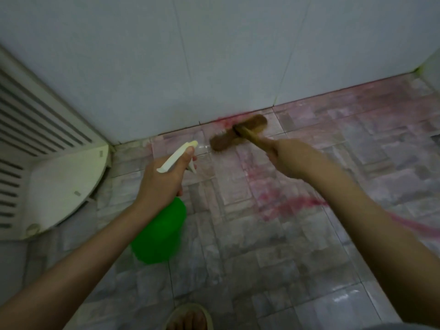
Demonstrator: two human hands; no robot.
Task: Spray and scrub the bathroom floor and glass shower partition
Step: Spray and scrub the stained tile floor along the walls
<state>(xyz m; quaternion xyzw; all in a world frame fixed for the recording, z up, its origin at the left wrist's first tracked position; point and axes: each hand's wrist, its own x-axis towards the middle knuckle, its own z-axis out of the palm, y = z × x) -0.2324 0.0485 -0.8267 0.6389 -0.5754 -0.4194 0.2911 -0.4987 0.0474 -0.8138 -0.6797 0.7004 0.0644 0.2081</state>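
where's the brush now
Head view, centre: the brush is on the floor by the wall, in the right hand, right of the spray bottle.

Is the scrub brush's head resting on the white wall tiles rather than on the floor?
No, the brush head lies on the pink-stained floor just below the wall, its handle gripped by the right hand.

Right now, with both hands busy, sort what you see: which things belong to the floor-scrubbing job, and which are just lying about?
In the job:
green plastic spray bottle with white trigger, in the left hand
brown bristle brush with tan handle, in the right hand
grey tiled floor with pink streaks

Lying about:
white quarter-round plastic piece in the corner
white slatted panel beside it
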